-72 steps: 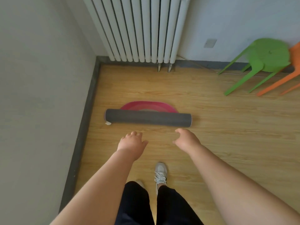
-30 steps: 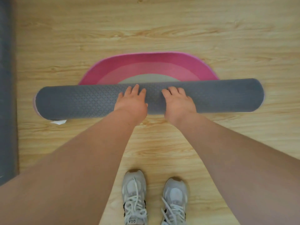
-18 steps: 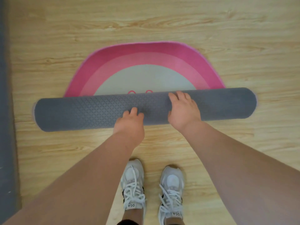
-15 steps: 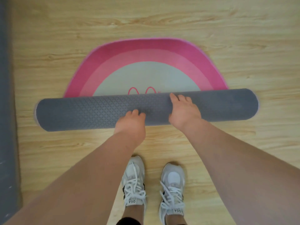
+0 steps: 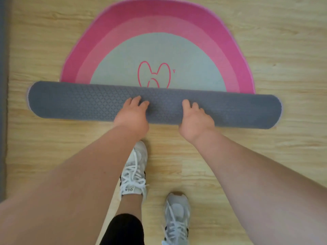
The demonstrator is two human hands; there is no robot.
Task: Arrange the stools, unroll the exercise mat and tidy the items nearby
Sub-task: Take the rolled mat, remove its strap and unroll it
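Observation:
The exercise mat lies partly unrolled on the wooden floor. Its rolled part (image 5: pixel 79 103) is a grey, diamond-textured tube lying crosswise in front of me. The flat part (image 5: pixel 159 48) spreads beyond it, rounded, with pink bands, a pale grey-green centre and a pink outline drawing. My left hand (image 5: pixel 131 115) and my right hand (image 5: pixel 195 119) sit side by side on the middle of the roll, fingers curled over its top and palms against its near side. No stools are in view.
My feet in white laced shoes stand just behind the roll, the left shoe (image 5: pixel 134 167) closer to it than the right shoe (image 5: pixel 177 214). A dark grey skirting strip (image 5: pixel 3 103) runs down the left edge. Light wood floor (image 5: pixel 265 156) surrounds the mat.
The roll has come toward me under both hands, laying much more of the pink mat flat and uncovering the drawing. My feet have stepped back, the right one further.

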